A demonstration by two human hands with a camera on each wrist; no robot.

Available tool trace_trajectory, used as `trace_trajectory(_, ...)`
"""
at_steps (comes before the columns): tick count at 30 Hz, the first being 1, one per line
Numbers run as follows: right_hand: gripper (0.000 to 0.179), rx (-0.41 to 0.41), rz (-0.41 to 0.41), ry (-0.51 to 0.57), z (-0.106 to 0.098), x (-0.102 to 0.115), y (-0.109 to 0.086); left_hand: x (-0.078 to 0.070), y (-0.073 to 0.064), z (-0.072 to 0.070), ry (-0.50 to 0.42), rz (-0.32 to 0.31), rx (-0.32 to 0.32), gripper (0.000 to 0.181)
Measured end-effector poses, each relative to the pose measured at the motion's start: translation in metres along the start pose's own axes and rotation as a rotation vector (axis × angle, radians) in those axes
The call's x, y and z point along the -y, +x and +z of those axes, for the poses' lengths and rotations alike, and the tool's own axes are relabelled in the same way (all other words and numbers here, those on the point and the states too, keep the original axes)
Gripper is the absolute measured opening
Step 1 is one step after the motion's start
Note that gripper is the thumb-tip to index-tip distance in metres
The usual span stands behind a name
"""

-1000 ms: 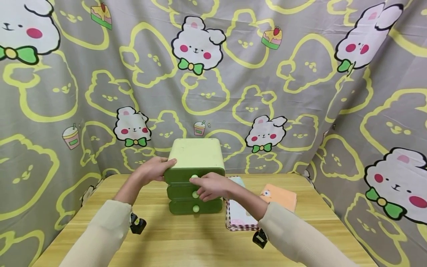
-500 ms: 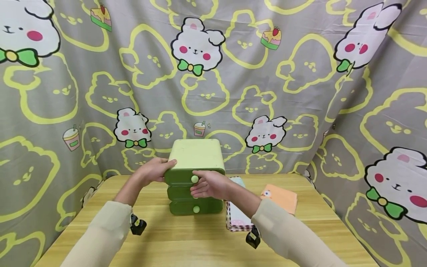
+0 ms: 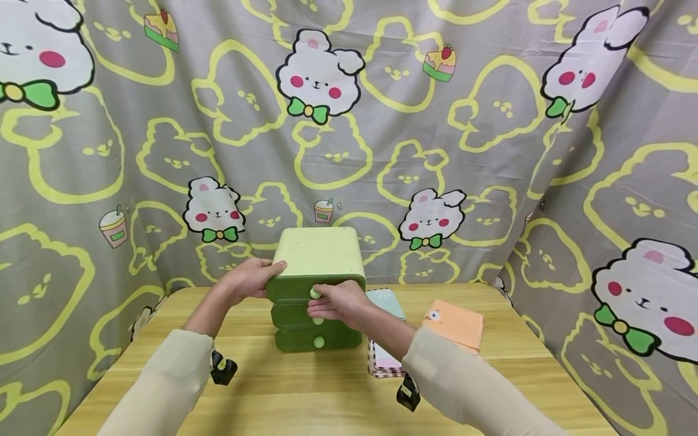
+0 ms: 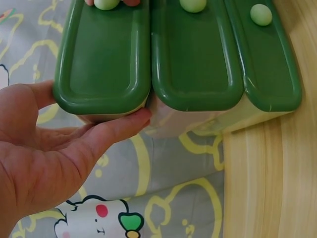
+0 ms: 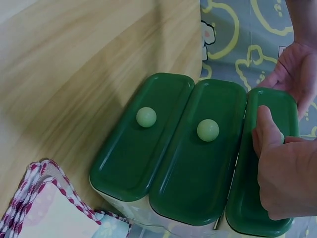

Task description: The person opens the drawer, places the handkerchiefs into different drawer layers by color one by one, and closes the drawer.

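Note:
A small drawer cabinet (image 3: pixel 322 251) with a pale yellow-green body and three dark green drawers stands on the table. My left hand (image 3: pixel 248 280) holds its upper left corner, thumb on the top edge and fingers along the side, as the left wrist view shows. With thumb and fingers, my right hand (image 3: pixel 343 303) pinches the round pale green knob (image 4: pixel 106 4) of the top drawer (image 4: pixel 104 54). The middle drawer (image 5: pixel 198 163) and the bottom drawer (image 5: pixel 141 148) sit below, each with its own knob. All three fronts appear nearly flush.
Right of the cabinet lies a stack of folded cloths (image 3: pixel 386 358) with checked edging, partly under my right forearm. Farther right is a folded orange cloth (image 3: pixel 455 324). The wooden table (image 3: pixel 305 399) ends at a patterned grey curtain (image 3: pixel 338 151) behind and at both sides.
My right hand shifted at the top drawer: its fingers straightened half a second ago, and now they close around the knob. The left hand stays on the cabinet's corner.

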State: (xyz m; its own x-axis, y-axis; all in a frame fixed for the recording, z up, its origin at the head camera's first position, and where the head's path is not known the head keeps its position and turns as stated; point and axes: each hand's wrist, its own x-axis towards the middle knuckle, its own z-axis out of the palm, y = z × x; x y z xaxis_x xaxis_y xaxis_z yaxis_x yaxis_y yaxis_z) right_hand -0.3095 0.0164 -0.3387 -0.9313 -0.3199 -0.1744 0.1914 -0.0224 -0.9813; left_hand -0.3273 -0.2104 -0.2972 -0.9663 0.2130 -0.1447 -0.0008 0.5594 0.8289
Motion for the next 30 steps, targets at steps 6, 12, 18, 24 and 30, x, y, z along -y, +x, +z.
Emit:
trace_trajectory(6,0.032,0.01,0.003,-0.01,-0.001,-0.001,-0.006,0.001,-0.001,0.0,0.012,0.004,0.004,0.065)
trace_trajectory(12,0.033,0.055,-0.012,-0.031,-0.002,-0.006,-0.021,0.002,0.0,-0.002,0.006,0.008,0.01,0.065)
trace_trajectory(18,0.039,0.072,-0.031,-0.058,0.0,-0.013,-0.042,0.001,0.0,-0.003,0.016,0.016,0.011,0.066)
trace_trajectory(24,0.039,0.063,-0.03,-0.032,0.005,-0.019,-0.06,0.002,0.001,-0.003,-0.004,0.014,0.009,0.064)
trace_trajectory(30,0.039,0.061,-0.043,-0.023,0.007,-0.026,-0.073,0.002,0.001,-0.002,-0.008,0.025,0.013,0.063)
